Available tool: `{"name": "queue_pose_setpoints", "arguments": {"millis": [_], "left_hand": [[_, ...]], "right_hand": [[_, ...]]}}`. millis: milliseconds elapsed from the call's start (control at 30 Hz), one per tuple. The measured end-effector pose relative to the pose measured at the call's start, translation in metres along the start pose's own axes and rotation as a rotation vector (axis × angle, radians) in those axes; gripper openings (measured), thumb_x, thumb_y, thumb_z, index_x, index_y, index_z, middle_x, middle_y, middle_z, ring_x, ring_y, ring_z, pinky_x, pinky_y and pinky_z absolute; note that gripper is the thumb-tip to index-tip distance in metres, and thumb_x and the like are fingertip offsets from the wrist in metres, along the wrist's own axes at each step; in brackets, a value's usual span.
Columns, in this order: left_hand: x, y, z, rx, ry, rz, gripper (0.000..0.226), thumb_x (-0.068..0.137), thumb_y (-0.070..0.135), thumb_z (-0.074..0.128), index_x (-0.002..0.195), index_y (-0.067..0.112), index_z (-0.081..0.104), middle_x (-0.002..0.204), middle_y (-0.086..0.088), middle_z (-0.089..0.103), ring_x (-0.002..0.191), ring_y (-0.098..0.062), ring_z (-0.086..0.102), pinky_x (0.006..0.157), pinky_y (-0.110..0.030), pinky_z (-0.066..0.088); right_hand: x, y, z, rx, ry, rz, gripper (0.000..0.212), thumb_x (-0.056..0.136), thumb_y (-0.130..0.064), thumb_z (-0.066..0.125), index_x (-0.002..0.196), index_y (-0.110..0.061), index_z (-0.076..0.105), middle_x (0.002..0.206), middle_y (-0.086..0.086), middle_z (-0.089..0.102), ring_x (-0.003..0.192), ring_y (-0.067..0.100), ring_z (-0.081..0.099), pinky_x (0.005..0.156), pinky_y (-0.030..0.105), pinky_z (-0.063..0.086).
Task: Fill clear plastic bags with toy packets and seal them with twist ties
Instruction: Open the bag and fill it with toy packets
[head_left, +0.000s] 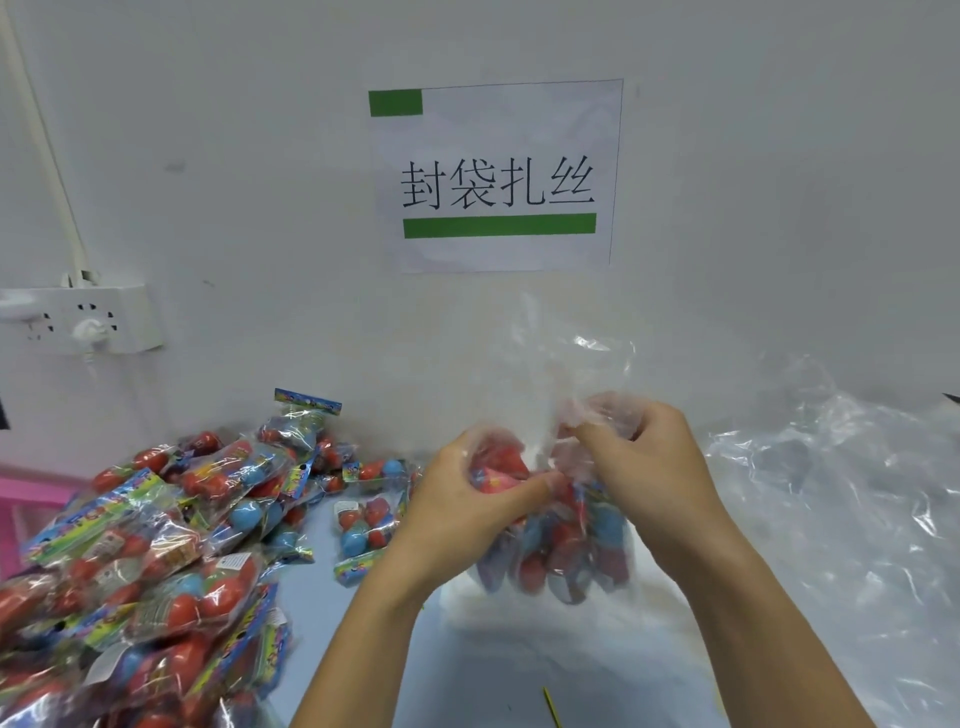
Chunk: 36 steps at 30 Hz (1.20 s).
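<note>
Bag (558, 545) of toy packets (156, 551) rests upright on the surface (363, 649) — left hand (467, 499) and right hand (639, 462) both clamped on its neck — so gather the film tight before fetching the twist tie (551, 705).

Bright even light, plastic glare (perhaps overhead), edges warped

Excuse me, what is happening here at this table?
A person is packing toys. Both hands, left hand and right hand, gather the neck of a clear plastic bag already holding red and blue toy packets. No twist tie is on it yet. A pile of loose packets lies to the left, spare clear bags to the right.
</note>
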<state>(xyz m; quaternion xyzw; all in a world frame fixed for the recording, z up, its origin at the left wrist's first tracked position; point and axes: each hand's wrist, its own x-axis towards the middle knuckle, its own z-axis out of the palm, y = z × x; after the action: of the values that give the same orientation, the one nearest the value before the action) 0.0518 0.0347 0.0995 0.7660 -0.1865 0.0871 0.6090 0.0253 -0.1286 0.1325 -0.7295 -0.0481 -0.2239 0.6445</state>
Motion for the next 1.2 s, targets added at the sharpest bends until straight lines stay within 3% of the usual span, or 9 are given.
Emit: {"name": "queue_pose_setpoints", "arguments": {"millis": [133, 267, 367, 533, 667, 767, 900, 1067, 1200], "left_hand": [[0.002, -0.001, -0.007, -0.111, 0.093, -0.025, 0.030, 0.066, 0.045, 0.087, 0.088, 0.034, 0.070, 0.084, 0.010, 0.072, 0.072, -0.005, 0.068, 0.061, -0.014, 0.049], [0.004, -0.003, -0.013, -0.179, 0.159, -0.046, 0.023, 0.073, 0.035, 0.084, 0.088, 0.023, 0.072, 0.082, 0.007, 0.071, 0.073, -0.006, 0.065, 0.061, -0.014, 0.048], [0.002, 0.003, -0.012, -0.209, 0.124, -0.062, 0.019, 0.076, 0.034, 0.083, 0.088, 0.024, 0.073, 0.082, 0.007, 0.071, 0.072, -0.006, 0.064, 0.059, -0.014, 0.048], [-0.004, 0.014, -0.006, -0.153, -0.119, -0.030, 0.029, 0.072, 0.043, 0.080, 0.094, 0.026, 0.070, 0.088, 0.002, 0.071, 0.077, -0.016, 0.066, 0.068, -0.025, 0.055], [-0.008, 0.018, -0.004, 0.038, -0.228, 0.033, 0.017, 0.082, 0.038, 0.071, 0.098, 0.034, 0.067, 0.094, 0.007, 0.069, 0.091, -0.010, 0.069, 0.082, -0.025, 0.057], [-0.010, 0.020, -0.003, 0.101, -0.285, 0.050, 0.010, 0.092, 0.028, 0.065, 0.101, 0.030, 0.063, 0.093, 0.005, 0.066, 0.088, -0.006, 0.065, 0.081, -0.021, 0.053], [-0.011, 0.024, -0.001, 0.196, -0.341, 0.054, 0.020, 0.099, 0.026, 0.054, 0.097, 0.046, 0.055, 0.100, 0.009, 0.055, 0.090, 0.000, 0.058, 0.076, -0.014, 0.046], [-0.012, 0.030, 0.011, 0.638, -0.361, 0.168, 0.026, 0.096, 0.021, 0.046, 0.109, 0.040, 0.034, 0.116, 0.007, 0.034, 0.115, -0.015, 0.040, 0.098, -0.035, 0.043], [-0.018, 0.034, 0.021, 0.543, -0.233, 0.084, 0.024, 0.085, 0.032, 0.045, 0.107, 0.037, 0.036, 0.106, 0.019, 0.031, 0.110, -0.012, 0.040, 0.096, -0.039, 0.046]], "right_hand": [[0.002, 0.001, -0.016, 0.038, -0.151, -0.010, 0.038, 0.076, -0.048, 0.080, 0.108, -0.030, 0.072, 0.106, -0.018, 0.073, 0.099, 0.002, 0.070, 0.085, 0.025, 0.055], [0.002, 0.005, -0.043, -0.083, -0.338, -0.005, 0.064, 0.064, -0.058, 0.079, 0.123, -0.040, 0.061, 0.116, -0.030, 0.067, 0.105, -0.010, 0.064, 0.073, 0.008, 0.052], [-0.001, 0.004, -0.049, -0.178, -0.509, 0.079, 0.088, 0.055, -0.069, 0.075, 0.136, -0.040, 0.054, 0.127, -0.029, 0.062, 0.111, -0.008, 0.062, 0.088, 0.018, 0.052], [-0.011, -0.005, -0.034, -0.213, -0.701, 0.040, 0.030, 0.082, -0.048, 0.073, 0.105, -0.029, 0.070, 0.091, 0.005, 0.078, 0.080, 0.033, 0.074, 0.069, 0.050, 0.059], [-0.015, -0.009, -0.028, -0.141, -0.803, 0.121, 0.028, 0.081, -0.049, 0.076, 0.106, -0.037, 0.069, 0.094, 0.007, 0.078, 0.086, 0.047, 0.072, 0.081, 0.065, 0.056], [-0.015, -0.010, -0.023, -0.140, -0.827, 0.135, 0.029, 0.080, -0.046, 0.077, 0.106, -0.037, 0.067, 0.090, 0.010, 0.078, 0.080, 0.054, 0.069, 0.071, 0.074, 0.051], [-0.014, -0.010, -0.020, -0.236, -0.806, 0.162, 0.037, 0.079, -0.052, 0.075, 0.101, -0.023, 0.068, 0.081, 0.011, 0.077, 0.072, 0.051, 0.068, 0.046, 0.033, 0.052], [-0.017, -0.012, -0.010, -0.285, -0.737, 0.094, 0.045, 0.085, -0.060, 0.065, 0.097, -0.018, 0.066, 0.072, 0.010, 0.076, 0.059, 0.039, 0.071, 0.041, 0.026, 0.047], [-0.017, -0.012, -0.007, -0.298, -0.635, 0.029, 0.028, 0.093, -0.059, 0.056, 0.090, -0.032, 0.059, 0.063, 0.012, 0.073, 0.044, 0.025, 0.065, 0.034, 0.017, 0.039]]}}
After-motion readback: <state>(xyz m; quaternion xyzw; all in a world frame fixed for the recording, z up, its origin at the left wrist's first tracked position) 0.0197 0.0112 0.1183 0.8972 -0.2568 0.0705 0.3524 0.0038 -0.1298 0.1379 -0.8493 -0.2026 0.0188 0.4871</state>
